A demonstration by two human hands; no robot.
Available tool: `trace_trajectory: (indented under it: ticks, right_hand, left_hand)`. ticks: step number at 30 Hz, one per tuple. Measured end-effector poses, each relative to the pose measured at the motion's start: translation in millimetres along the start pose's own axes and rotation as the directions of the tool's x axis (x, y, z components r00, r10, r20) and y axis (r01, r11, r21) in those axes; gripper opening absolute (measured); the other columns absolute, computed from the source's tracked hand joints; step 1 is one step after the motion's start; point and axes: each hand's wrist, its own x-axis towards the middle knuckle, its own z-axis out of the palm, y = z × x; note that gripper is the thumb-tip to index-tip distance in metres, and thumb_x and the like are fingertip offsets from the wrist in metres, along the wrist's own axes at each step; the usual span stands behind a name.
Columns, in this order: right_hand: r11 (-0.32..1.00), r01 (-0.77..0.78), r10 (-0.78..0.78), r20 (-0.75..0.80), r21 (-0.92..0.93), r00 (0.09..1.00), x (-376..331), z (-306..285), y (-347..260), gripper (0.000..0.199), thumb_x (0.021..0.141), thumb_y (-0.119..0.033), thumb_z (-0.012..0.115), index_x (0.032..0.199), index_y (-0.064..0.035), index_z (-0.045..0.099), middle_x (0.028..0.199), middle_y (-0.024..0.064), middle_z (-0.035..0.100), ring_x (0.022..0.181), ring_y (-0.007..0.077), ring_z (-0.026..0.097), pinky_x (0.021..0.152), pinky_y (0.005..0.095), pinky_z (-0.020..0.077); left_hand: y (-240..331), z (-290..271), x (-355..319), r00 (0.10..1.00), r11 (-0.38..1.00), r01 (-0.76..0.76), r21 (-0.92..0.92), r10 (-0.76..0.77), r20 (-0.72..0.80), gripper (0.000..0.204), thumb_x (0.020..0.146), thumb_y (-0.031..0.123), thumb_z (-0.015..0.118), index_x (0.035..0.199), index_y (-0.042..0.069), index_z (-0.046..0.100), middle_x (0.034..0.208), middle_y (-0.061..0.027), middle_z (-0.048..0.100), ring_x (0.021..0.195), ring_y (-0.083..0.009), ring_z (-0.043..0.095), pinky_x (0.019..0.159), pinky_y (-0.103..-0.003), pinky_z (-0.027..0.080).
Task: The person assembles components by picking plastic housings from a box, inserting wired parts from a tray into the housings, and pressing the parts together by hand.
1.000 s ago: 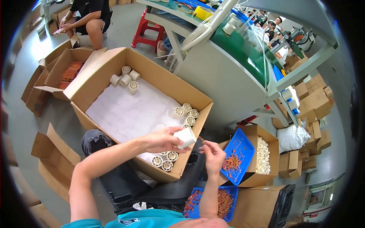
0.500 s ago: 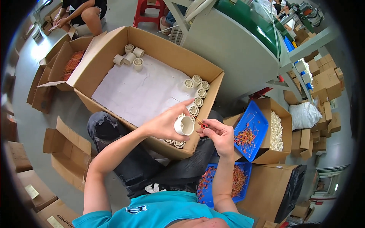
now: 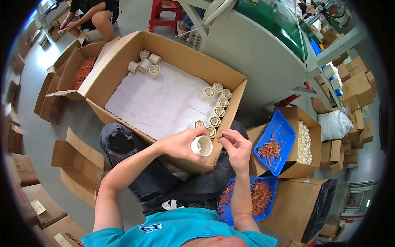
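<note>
My left hand [image 3: 181,143] grips a short white plastic cylinder [image 3: 201,146], its open end turned toward me. My right hand [image 3: 235,147] is just right of it, fingertips pinched on a small orange-tipped wire part [image 3: 219,136] near the cylinder's rim. Both hands hover over the near right corner of a large cardboard box [image 3: 123,53] lined with white paper. In that box, a row of finished white cylinders [image 3: 217,109] stands along the right wall, and a few more white cylinders [image 3: 144,64] sit at the far corner.
A blue tray [image 3: 284,136] of orange wire parts rests on a box of white pieces [image 3: 304,142] at my right. Another blue tray [image 3: 263,197] sits lower down. Empty cartons [image 3: 78,160] lie on the left. A grey workbench [image 3: 255,53] is behind. Another person [image 3: 92,14] sits at top left.
The view has shifted so the box sits higher and closer. My hands stay together on the cylinder, which has turned slightly, and my right hand now pinches the wire part at its rim.
</note>
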Motion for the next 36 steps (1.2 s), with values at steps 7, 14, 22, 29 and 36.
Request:
trace_trajectory:
  ticks: [7,14,22,29,36]
  right_hand:
    - [0.911,0.245,-0.321,-0.198,-0.332,0.926,13.1,-7.1,-28.9,0.019,0.083,0.013,0.066,0.100,0.0078,0.069,0.105,0.0118,0.068,0.085,0.0144,0.066,0.074,0.0245,0.0545]
    - [0.847,0.409,-0.465,-0.099,-0.341,0.880,-17.5,17.3,-56.9,0.022,0.077,0.013,0.071,0.098,0.0067,0.070,0.099,0.0167,0.068,0.083,0.0212,0.067,0.075,0.0282,0.0543]
    - [0.928,0.260,-0.303,-0.136,-0.267,0.943,-19.7,29.2,-40.5,0.021,0.078,0.010,0.072,0.099,0.0060,0.071,0.096,0.0137,0.069,0.079,0.0185,0.066,0.071,0.0258,0.0527]
    - [0.928,0.200,-0.253,-0.139,-0.314,0.957,-15.8,31.0,-37.4,0.020,0.080,0.006,0.073,0.100,0.0048,0.072,0.095,0.0127,0.069,0.079,0.0176,0.067,0.071,0.0271,0.0532]
    - [0.746,0.384,-0.502,-0.081,-0.544,0.861,-7.0,43.6,-28.6,0.018,0.075,0.004,0.076,0.092,0.0033,0.070,0.091,0.0129,0.068,0.078,0.0270,0.067,0.070,0.0328,0.0538]
  left_hand:
    - [-17.1,-1.6,4.6,0.790,0.908,0.010,0.419,0.250,-0.560,0.064,0.067,0.014,0.090,0.114,0.004,0.048,0.098,-0.0104,0.063,0.088,-0.0216,0.067,0.078,-0.035,0.054]
    - [-16.2,-5.5,9.6,0.686,0.728,-0.149,0.669,0.564,-0.460,0.056,0.065,0.006,0.085,0.114,0.003,0.057,0.106,-0.0124,0.059,0.096,-0.0290,0.062,0.081,-0.037,0.052]
    - [-23.5,-4.2,13.8,0.653,0.750,-0.227,0.622,0.591,-0.473,0.055,0.062,0.001,0.083,0.112,0.004,0.059,0.107,-0.0131,0.059,0.097,-0.0315,0.060,0.083,-0.038,0.051]
    - [-24.3,-0.5,14.7,0.662,0.750,-0.231,0.620,0.588,-0.465,0.054,0.062,0.004,0.085,0.109,0.004,0.058,0.107,-0.0131,0.059,0.096,-0.0319,0.060,0.083,-0.039,0.050]
    - [-23.5,-0.5,14.3,0.709,0.688,-0.197,0.699,0.592,-0.383,0.056,0.060,0.012,0.087,0.108,0.007,0.058,0.102,-0.0086,0.065,0.093,-0.0279,0.062,0.078,-0.038,0.045]
